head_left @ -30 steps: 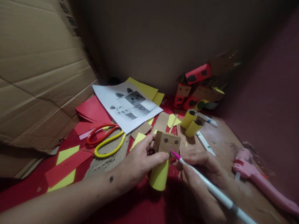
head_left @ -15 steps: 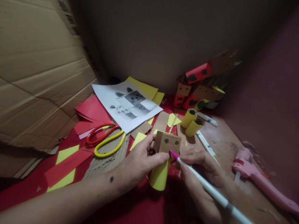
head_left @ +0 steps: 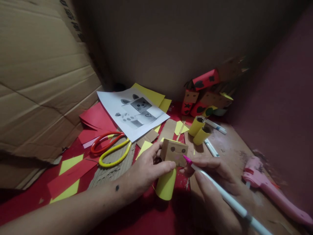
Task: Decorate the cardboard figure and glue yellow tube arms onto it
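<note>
My left hand (head_left: 151, 169) grips a small cardboard figure (head_left: 176, 150), thumb across its front. The figure has a brown box head with two dark dot eyes and a faint pink mark below them. Under the head is a yellow paper-covered tube (head_left: 166, 186). In my right hand (head_left: 215, 182) is a white felt-tip pen (head_left: 226, 199) with a magenta tip, held close to the lower right of the face; whether the tip touches is hard to tell. Beyond the figure stand two yellow tubes (head_left: 202, 135), open at the top.
Scissors (head_left: 114, 153) with red and yellow handles lie left of my hands, beside a printed animal picture (head_left: 137, 114) and red paper (head_left: 97, 116). Finished red figures (head_left: 205, 80) are piled at the back right. Other pens (head_left: 215, 126) and a pink glue gun (head_left: 264, 182) lie to the right.
The pen tip has moved slightly right and away from the face's middle, where a faint pink mark now shows. My left hand keeps its hold on the figure.
</note>
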{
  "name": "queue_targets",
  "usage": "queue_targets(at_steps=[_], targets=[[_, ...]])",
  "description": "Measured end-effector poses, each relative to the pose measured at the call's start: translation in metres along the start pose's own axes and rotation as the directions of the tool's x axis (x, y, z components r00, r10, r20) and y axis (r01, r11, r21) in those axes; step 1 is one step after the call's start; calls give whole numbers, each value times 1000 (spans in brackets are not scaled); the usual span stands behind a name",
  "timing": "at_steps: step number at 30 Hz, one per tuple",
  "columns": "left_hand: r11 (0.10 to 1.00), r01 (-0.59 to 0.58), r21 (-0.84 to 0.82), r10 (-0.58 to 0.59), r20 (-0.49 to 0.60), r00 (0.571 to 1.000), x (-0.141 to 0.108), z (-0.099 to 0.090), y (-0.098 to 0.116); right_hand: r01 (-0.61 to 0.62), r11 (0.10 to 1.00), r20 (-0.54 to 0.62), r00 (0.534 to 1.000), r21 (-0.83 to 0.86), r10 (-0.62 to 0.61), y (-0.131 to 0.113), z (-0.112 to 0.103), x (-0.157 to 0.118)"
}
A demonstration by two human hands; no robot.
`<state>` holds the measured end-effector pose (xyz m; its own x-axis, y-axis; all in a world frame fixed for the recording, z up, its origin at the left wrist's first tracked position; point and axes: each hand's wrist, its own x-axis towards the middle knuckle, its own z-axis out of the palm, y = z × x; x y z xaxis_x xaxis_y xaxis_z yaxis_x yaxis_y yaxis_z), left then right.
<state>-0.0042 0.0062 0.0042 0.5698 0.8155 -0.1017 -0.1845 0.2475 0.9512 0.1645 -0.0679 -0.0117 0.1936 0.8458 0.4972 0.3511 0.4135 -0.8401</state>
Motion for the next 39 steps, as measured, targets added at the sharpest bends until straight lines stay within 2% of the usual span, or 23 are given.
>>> queue_targets(at_steps=[6,11,14,20,27,32,39], targets=[[1000,-2,20,3,-12,1000,0,-2,-4,101,995,3,995,-17,-101,-6,0,3],[1000,-19,-5,19,-16,1000,0,-3,-5,156,988,-105,982,-10,-156,-1,9,-2],[999,-31,5,32,-9,999,1,-3,-5,197,980,-70,978,-14,-198,3,11,-4],[999,-34,8,35,-16,999,1,-3,-4,197,980,-94,977,40,-193,1,14,-3],[999,-37,34,38,-28,999,-1,-2,-1,200,980,-93,976,7,-199,-3,15,-4],[998,-49,32,50,-20,999,0,-3,-1,129,992,-100,987,14,-127,-4,16,-6],[999,-47,15,47,-17,999,1,-4,-2,149,989,-95,984,5,-148,-1,15,-7]])
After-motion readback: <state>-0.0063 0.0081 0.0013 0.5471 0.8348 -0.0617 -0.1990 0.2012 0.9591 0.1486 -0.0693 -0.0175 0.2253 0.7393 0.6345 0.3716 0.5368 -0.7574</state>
